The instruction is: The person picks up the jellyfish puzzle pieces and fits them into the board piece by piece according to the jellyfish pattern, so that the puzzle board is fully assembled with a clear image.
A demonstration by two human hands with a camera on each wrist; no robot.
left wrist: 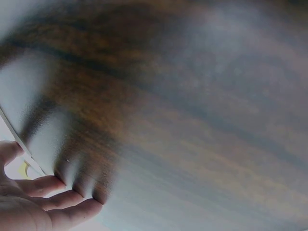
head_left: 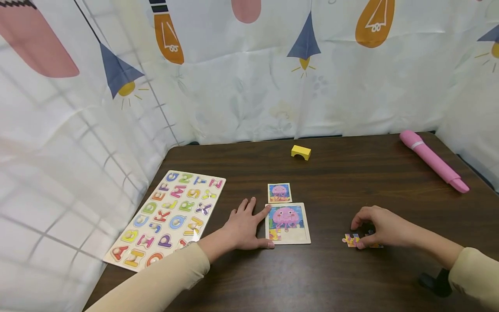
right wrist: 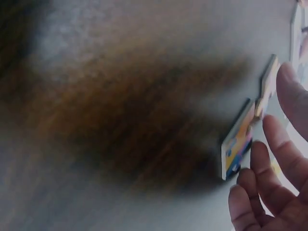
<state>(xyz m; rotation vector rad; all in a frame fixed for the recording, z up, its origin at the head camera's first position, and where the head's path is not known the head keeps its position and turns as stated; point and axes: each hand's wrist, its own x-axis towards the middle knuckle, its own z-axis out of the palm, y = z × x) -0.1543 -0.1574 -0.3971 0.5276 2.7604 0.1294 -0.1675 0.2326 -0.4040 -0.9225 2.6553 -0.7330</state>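
My left hand lies spread on the table, its index finger and thumb against the left edge of a square jigsaw tray. A pink jellyfish picture fills the tray's upper part, with a yellow and pink piece at lower left; the lower right is bare. To the right, my right hand arches over loose jigsaw pieces, partly covering them. In the right wrist view a piece lies flat near the fingertips, and thumb and fingers stand apart. The left wrist view shows the left fingers touching the table.
A small jellyfish picture card lies just above the tray. An alphabet peg board is at the left. A yellow arch block stands toward the back, and a pink microphone-shaped object lies at far right.
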